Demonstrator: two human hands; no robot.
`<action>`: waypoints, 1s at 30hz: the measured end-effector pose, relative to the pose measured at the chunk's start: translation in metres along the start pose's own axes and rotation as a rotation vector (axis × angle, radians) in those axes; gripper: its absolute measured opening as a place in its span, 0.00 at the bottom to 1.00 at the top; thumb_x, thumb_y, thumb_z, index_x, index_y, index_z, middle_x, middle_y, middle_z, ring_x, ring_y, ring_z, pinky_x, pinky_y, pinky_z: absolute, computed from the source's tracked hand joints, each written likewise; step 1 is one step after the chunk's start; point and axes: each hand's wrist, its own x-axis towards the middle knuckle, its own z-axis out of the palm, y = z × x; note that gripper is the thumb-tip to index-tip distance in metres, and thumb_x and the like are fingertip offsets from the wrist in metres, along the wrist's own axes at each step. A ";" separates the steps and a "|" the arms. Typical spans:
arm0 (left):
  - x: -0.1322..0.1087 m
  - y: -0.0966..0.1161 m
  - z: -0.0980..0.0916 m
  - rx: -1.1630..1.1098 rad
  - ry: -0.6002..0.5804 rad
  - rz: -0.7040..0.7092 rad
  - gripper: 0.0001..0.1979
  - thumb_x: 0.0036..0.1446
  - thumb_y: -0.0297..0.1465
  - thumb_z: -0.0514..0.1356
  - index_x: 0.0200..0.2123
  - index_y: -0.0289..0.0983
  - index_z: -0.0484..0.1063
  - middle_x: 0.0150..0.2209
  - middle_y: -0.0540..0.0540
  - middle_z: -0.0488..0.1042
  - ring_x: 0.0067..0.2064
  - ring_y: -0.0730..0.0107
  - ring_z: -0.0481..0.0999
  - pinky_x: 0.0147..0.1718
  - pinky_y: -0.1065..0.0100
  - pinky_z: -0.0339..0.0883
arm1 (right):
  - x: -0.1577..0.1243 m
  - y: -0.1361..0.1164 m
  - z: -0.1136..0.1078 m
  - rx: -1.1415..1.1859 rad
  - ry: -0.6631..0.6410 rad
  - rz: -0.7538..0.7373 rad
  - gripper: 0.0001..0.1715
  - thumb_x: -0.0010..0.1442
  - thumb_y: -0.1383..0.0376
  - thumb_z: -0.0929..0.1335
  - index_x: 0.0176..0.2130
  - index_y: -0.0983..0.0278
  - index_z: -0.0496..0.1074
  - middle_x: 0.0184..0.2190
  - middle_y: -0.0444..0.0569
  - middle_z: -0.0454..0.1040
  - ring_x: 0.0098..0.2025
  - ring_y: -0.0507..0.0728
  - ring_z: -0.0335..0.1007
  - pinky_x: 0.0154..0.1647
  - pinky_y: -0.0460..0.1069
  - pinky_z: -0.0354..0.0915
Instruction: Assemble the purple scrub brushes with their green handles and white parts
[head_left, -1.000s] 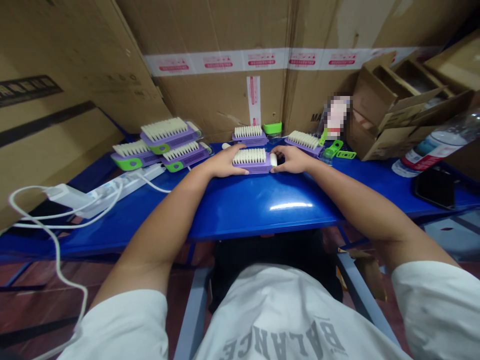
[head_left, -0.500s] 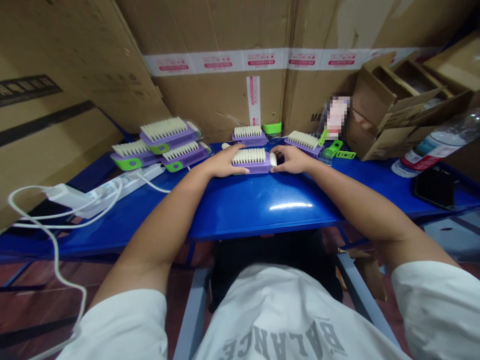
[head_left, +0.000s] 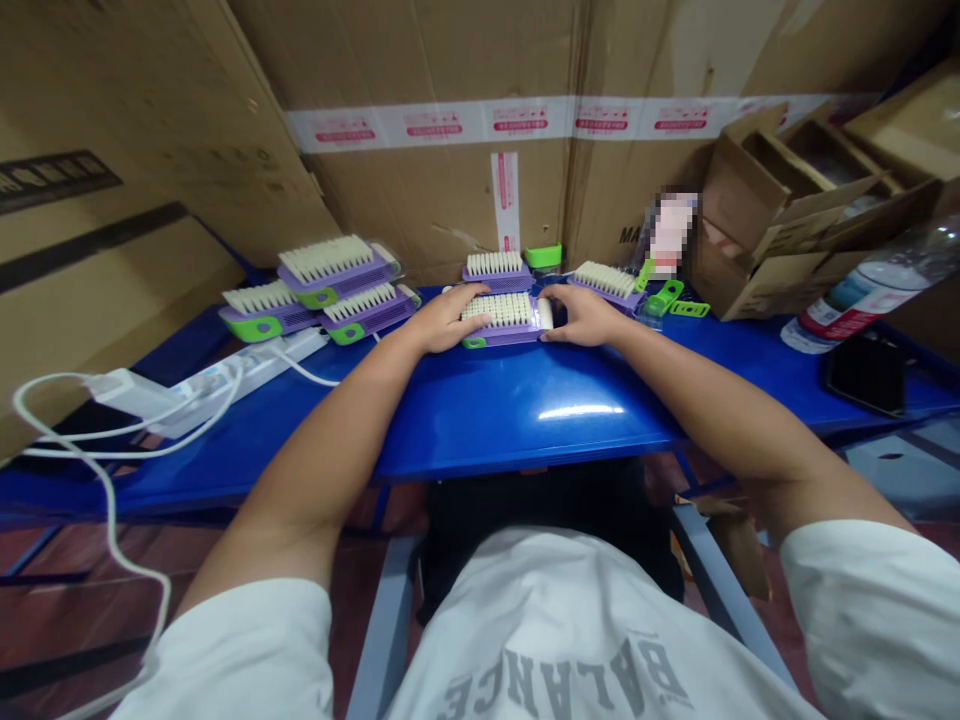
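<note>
Between the left grip (head_left: 445, 322) and right grip (head_left: 587, 315), both clamped on its ends, was a rectangular purple plastic brush with cream bristles (head_left: 506, 313), a similar brush (head_left: 495, 270) just beyond on the glossy blue counter (head_left: 487, 400).

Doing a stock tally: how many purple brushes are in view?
6: at left, an upper brush, a leftmost brush and a lower brush; at centre, a back brush and a held brush; at right, a rightmost brush. Some may be hidden.
</note>
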 end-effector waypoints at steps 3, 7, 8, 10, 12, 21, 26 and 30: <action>0.000 0.002 -0.001 0.008 0.024 0.016 0.41 0.75 0.57 0.54 0.76 0.35 0.71 0.75 0.30 0.76 0.75 0.37 0.77 0.76 0.43 0.68 | 0.000 -0.002 -0.001 -0.008 0.022 0.001 0.41 0.51 0.60 0.85 0.61 0.64 0.80 0.59 0.61 0.86 0.56 0.74 0.84 0.64 0.67 0.78; -0.001 0.007 -0.002 0.000 0.065 -0.008 0.41 0.71 0.57 0.61 0.74 0.35 0.72 0.74 0.29 0.77 0.73 0.34 0.78 0.75 0.40 0.70 | -0.001 -0.002 -0.001 0.008 0.040 0.009 0.42 0.49 0.61 0.84 0.61 0.63 0.79 0.59 0.61 0.85 0.54 0.73 0.84 0.63 0.67 0.78; -0.001 0.008 -0.003 -0.007 0.076 -0.015 0.41 0.69 0.56 0.63 0.74 0.35 0.72 0.73 0.30 0.77 0.72 0.34 0.79 0.74 0.40 0.71 | -0.001 -0.002 0.000 0.018 0.044 0.011 0.42 0.48 0.61 0.84 0.61 0.63 0.79 0.59 0.60 0.84 0.53 0.73 0.84 0.63 0.67 0.78; -0.001 0.009 -0.003 -0.023 0.095 -0.023 0.41 0.67 0.56 0.66 0.73 0.37 0.73 0.72 0.31 0.79 0.70 0.34 0.80 0.74 0.39 0.71 | 0.000 0.000 0.000 0.039 0.056 0.008 0.42 0.47 0.62 0.84 0.60 0.62 0.78 0.59 0.59 0.83 0.52 0.71 0.83 0.62 0.66 0.78; -0.002 0.010 -0.004 -0.040 0.107 -0.028 0.43 0.62 0.56 0.71 0.72 0.39 0.74 0.71 0.33 0.79 0.69 0.35 0.81 0.73 0.39 0.72 | 0.001 0.001 0.001 0.056 0.074 -0.003 0.41 0.46 0.63 0.83 0.59 0.61 0.76 0.59 0.59 0.82 0.53 0.71 0.82 0.62 0.65 0.78; -0.003 0.013 -0.006 -0.038 0.142 -0.009 0.49 0.49 0.50 0.84 0.70 0.40 0.76 0.69 0.35 0.80 0.68 0.35 0.81 0.73 0.42 0.72 | -0.001 0.003 0.003 0.125 0.097 0.015 0.40 0.46 0.65 0.81 0.56 0.58 0.70 0.55 0.55 0.84 0.47 0.67 0.81 0.56 0.61 0.77; -0.002 0.014 -0.006 -0.008 0.153 0.031 0.45 0.51 0.47 0.84 0.69 0.42 0.77 0.68 0.37 0.81 0.67 0.37 0.81 0.72 0.43 0.73 | 0.000 0.010 0.004 0.184 0.098 0.012 0.41 0.45 0.65 0.81 0.55 0.57 0.69 0.53 0.51 0.84 0.44 0.64 0.81 0.50 0.59 0.78; -0.001 0.011 -0.006 0.006 0.152 0.073 0.45 0.51 0.47 0.84 0.68 0.42 0.78 0.68 0.36 0.80 0.69 0.36 0.79 0.73 0.41 0.71 | -0.001 0.010 0.001 0.292 0.071 -0.029 0.37 0.50 0.57 0.82 0.54 0.56 0.69 0.54 0.52 0.83 0.43 0.63 0.81 0.47 0.59 0.79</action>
